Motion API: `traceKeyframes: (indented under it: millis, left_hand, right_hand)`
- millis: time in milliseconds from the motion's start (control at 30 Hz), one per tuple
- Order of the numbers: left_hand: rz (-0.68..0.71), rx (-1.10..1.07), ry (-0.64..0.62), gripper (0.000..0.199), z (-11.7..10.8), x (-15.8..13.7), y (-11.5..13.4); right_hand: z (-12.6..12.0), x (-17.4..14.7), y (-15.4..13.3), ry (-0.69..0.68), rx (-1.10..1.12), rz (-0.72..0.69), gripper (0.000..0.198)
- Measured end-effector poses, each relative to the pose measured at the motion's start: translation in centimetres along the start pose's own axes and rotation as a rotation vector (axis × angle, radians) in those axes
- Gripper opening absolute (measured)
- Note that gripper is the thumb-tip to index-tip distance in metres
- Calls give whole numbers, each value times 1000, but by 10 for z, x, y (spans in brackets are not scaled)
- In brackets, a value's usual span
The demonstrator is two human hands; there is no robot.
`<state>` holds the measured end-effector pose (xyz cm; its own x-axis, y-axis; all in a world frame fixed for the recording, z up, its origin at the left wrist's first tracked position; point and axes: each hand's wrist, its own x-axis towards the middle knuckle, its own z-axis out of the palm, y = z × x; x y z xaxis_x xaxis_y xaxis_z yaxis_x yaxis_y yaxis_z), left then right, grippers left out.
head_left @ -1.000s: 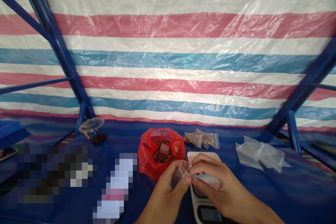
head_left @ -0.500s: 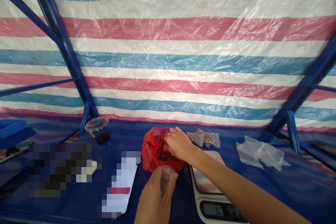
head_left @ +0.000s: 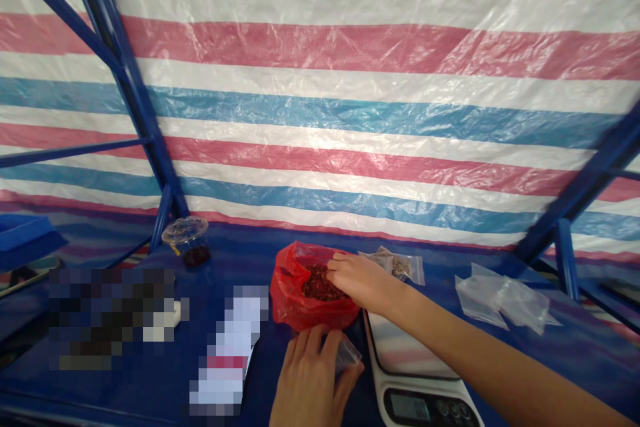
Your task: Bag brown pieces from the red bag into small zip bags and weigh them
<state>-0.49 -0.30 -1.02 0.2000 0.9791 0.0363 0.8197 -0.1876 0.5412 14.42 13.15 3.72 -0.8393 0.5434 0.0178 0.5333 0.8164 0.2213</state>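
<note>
Thin clear plastic zip bag (head_left: 347,353), small, is in the L hand (head_left: 311,373), near edge of the blue tabletop (head_left: 350,407), just in front of the red bag. Should be v. light, limp & slick; prob. best pinched at the mouth, one side per finger, so it doesn't fold shut. Looks see-through, glossy, creased; can't tell if anything's inside, fingers cover most of it.

Red translucent plastic bag (head_left: 315,315) sits upright on the tabletop, mouth wide open, rim crumpled outward, w/ dark reddish-brown dried bits (head_left: 319,285) heaped inside. Prob. soft-walled, slumps easily; gather by the rim if moved. Bits look dry, light, maybe brittle, so fingertip pinch, not a squeeze.

L hand: fingers & thumb closed round the zip bag. R hand (head_left: 367,283): over red bag's right side, fingers bent at the bits; can't tell if gripping any. White kitchen scale (head_left: 407,353) lies under R forearm, approx. right of the red bag.
</note>
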Motion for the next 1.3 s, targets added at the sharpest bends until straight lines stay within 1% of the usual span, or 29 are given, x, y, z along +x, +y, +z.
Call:
traceKeyframes:
  millis: [100, 200, 267, 367, 467, 567, 633, 733, 833, 933, 1000, 1067, 1167, 1233, 1300]
  left_hand:
    - [27, 0, -11, 35, 6, 2, -2]
    - [55, 23, -20, 34, 10, 3, -5]
    - [75, 40, -37, 33, 13, 3, -7]
    - [92, 50, -69, 34, 15, 3, -9]
    - [102, 39, -98, 34, 17, 2, -9]
    - [71, 23, -118, 36, 17, 1, -8]
    - [39, -12, -139, 37, 16, 1, -7]
    - [17, -86, -173, 36, 13, 0, -3]
    - [2, -137, -183, 34, 10, 0, 2]
    - [-27, -135, -188, 35, 9, -1, 6]
    - [-37, -110, -194, 37, 7, -1, 7]
    - [-29, -98, -200, 38, 5, -1, 9]
    - [-37, -88, -233, 39, 2, -1, 11]
    - [-47, -80, -255, 39, 2, -1, 11]
    - [-39, -83, -244, 38, 5, -2, 9]
  right_hand:
    - [0, 5, -5, 16, -25, -15, 20]
    - [-4, 6, -8, -14, 22, -51, 20]
    - [-5, 4, -8, -44, 89, -55, 19]
    - [-1, 0, -7, -65, 214, -70, 25]
    - [5, -4, -6, -32, 354, -75, 31]
    - [6, -9, -6, -2, 459, -60, 38]
    - [4, -13, -6, 12, 466, -67, 41]
    - [-4, -18, -9, 14, 392, -81, 37]
    - [-6, -20, -15, 4, 366, -80, 36]
    - [-3, -19, -21, 3, 288, -8, 32]
    - [0, -18, -23, -5, 228, 11, 28]
    - [1, -18, -22, -5, 260, -24, 27]
    - [1, -20, -18, 15, 409, -63, 35]
    - [1, -22, -16, 35, 475, -35, 41]
    - [1, -24, -15, 49, 511, 2, 44]
